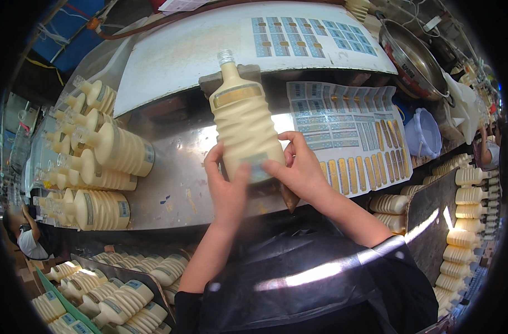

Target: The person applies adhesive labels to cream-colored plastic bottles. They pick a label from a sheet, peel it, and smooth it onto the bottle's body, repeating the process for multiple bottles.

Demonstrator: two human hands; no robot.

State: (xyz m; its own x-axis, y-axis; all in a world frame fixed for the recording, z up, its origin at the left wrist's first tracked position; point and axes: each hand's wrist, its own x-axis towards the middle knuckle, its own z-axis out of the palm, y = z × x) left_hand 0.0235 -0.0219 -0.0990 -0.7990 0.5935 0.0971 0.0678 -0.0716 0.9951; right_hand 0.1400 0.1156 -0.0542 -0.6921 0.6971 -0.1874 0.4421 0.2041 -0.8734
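While my left hand [227, 186] and right hand [305, 172] grasp a cream bottle [245, 131] by its base, its clear-tipped neck points to twelve o'clock, in the middle of my view. My left fingers [213, 162] curl round its nine o'clock side, their tips out of sight; the left thumb is blurred. My right forefinger bends at the four o'clock side, the other right fingers mostly concealed. Both thumbs lie at a pale blue label [258, 158] low on the front, covering part of it, so I cannot make out its full outline. Behind the neck sits a grey block [210, 84], partly covered; whether the bottle touches it I cannot tell. Below my right hand pokes a brown pointed piece [290, 199], too hidden to identify.

At two o'clock a label sheet [357, 155] slips out of sight behind my right hand. Toward nine o'clock, more bottles [123, 147] overlap on the metal tabletop [170, 167], the rear ones hard to count. At seven to eight o'clock, packed bottles [126, 300] are cut off by the dark rim; at four o'clock a column of bottles [462, 239] blurs rightward.
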